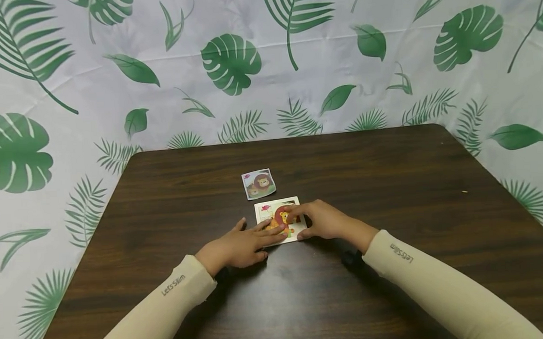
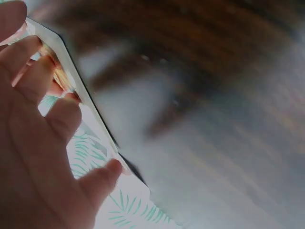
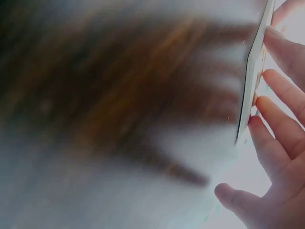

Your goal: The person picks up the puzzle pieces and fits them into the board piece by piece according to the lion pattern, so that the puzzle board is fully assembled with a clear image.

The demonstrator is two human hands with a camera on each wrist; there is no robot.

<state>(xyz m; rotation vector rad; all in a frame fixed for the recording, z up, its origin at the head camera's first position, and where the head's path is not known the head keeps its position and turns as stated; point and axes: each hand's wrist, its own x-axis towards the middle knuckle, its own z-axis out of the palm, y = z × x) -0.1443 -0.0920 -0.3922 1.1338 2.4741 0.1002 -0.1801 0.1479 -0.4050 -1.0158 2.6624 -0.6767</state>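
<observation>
A jigsaw puzzle board (image 1: 259, 208) with a cartoon lion lies on the brown table, pale edged. My left hand (image 1: 238, 246) rests on its left and near part, fingers spread and mostly straight; they cover some of the picture. From the right my right hand (image 1: 324, 220) reaches over the board, index finger bent down onto the lion picture and thumb at the near right corner. Whether it pinches a piece is hidden. In the left wrist view, fingers (image 2: 35, 78) overlap the board's edge; in the right wrist view, fingertips (image 3: 271, 76) touch the board (image 3: 246, 90).
Just beyond the board lies a small square picture card (image 1: 259, 185) with lions. A tiny pale scrap (image 1: 464, 191) sits at the right of the table (image 1: 365, 166). A leaf-patterned cloth (image 1: 233, 111) hangs behind the table's far edge.
</observation>
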